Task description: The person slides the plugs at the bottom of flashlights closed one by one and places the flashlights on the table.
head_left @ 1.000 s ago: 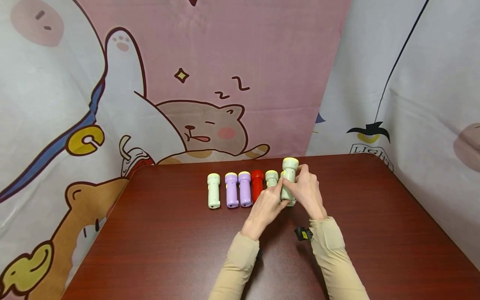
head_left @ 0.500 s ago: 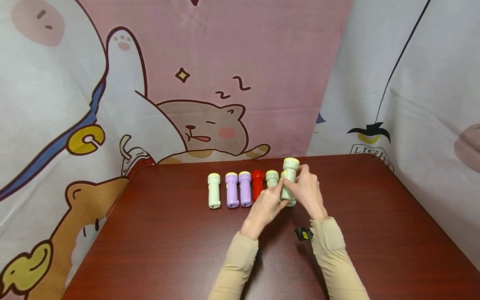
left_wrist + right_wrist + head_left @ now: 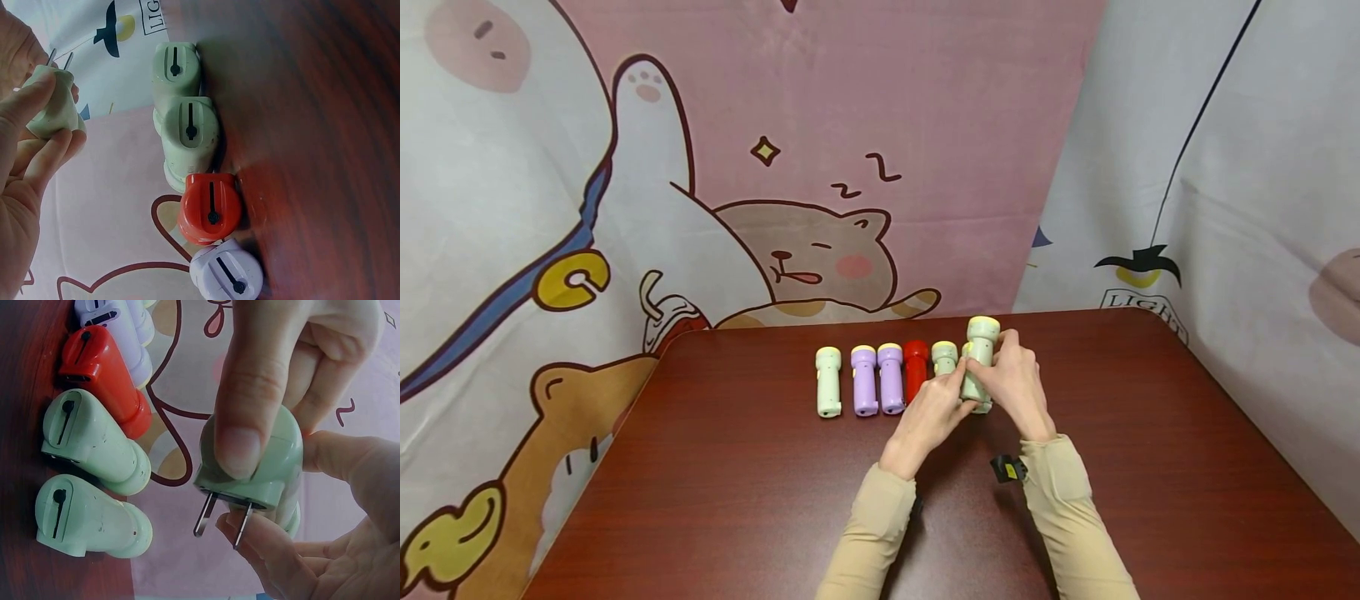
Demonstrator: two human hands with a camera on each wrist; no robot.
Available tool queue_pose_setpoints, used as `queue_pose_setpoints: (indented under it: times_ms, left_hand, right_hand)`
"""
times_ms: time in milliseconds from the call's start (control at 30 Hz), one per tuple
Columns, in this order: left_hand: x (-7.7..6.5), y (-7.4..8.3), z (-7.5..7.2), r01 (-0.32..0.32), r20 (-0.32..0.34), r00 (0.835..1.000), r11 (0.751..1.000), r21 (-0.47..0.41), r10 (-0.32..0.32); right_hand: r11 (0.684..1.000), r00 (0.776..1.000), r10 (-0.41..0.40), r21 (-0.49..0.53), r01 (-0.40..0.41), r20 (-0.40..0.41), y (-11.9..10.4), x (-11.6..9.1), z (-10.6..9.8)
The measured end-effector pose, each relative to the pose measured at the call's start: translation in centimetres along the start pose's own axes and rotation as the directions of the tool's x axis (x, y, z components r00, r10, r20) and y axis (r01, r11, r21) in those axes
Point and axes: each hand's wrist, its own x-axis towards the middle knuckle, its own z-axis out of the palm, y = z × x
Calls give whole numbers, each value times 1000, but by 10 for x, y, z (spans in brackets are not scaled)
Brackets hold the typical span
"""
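Note:
Above the right end of a row, my two hands hold a pale green flashlight (image 3: 981, 337) with its yellow-rimmed head pointing away. Two metal prongs (image 3: 242, 526) stick out of its tail end. My left hand (image 3: 929, 410) pinches the tail, its thumb (image 3: 240, 450) pressed on the end in the right wrist view. My right hand (image 3: 1017, 379) grips the body from the other side. Beneath lie two more pale green flashlights (image 3: 190, 131), partly hidden by the hands in the head view. Beside them is a red flashlight (image 3: 915, 362).
Two purple flashlights (image 3: 864, 383) and one pale green flashlight (image 3: 828, 387) continue the row to the left. They lie on a dark red-brown wooden table (image 3: 737, 500). A cartoon-printed cloth (image 3: 970, 150) hangs behind the table's far edge.

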Motion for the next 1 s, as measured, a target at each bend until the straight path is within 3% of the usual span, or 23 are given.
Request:
queue_pose_setpoints:
  times_ms: [1000]
  left_hand:
    - [-1,0,1,-22,7,1000,1000,7,22]
  right_hand:
    - [1000,1000,-7,-14,7,-17,2,2,2]
